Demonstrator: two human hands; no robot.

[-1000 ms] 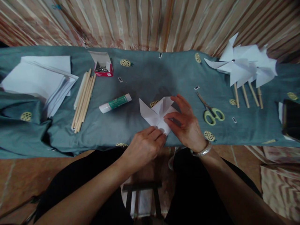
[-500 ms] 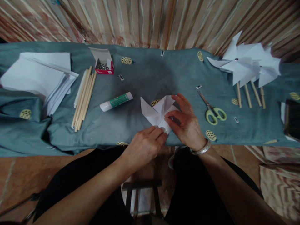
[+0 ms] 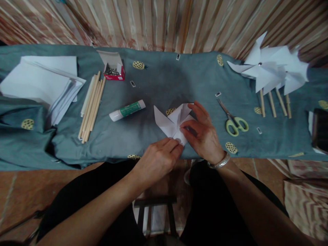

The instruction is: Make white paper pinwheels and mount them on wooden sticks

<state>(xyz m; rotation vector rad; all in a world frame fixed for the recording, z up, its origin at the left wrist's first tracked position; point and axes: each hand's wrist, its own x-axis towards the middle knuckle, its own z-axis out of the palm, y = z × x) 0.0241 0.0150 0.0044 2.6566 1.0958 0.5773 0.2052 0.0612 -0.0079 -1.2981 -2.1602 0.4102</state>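
Observation:
A white paper pinwheel (image 3: 165,124) with bent blades lies near the front edge of the cloth, between my two hands. My left hand (image 3: 160,155) grips its lower edge, fingers closed over the paper. With thumb and index finger, my right hand (image 3: 203,135) pinches the paper close to the pinwheel's middle, while its other fingers touch the upper right blade. Whether a pin sits under those fingertips is too small to tell. To the left lies a glue stick (image 3: 127,110) with a green label; on the right are scissors (image 3: 232,119) with green handles.
Wooden sticks (image 3: 92,109) lie in a bundle at left, beside a stack of white paper (image 3: 38,82). An open red box (image 3: 114,73) of small metal pieces stands behind. Finished-looking pinwheels on sticks (image 3: 273,70) lie at the back right. A dark object (image 3: 320,130) sits at the right edge.
Both hands and the pinwheel hold nearly the same position. The view has shifted very slightly; nothing has been taken up or let go.

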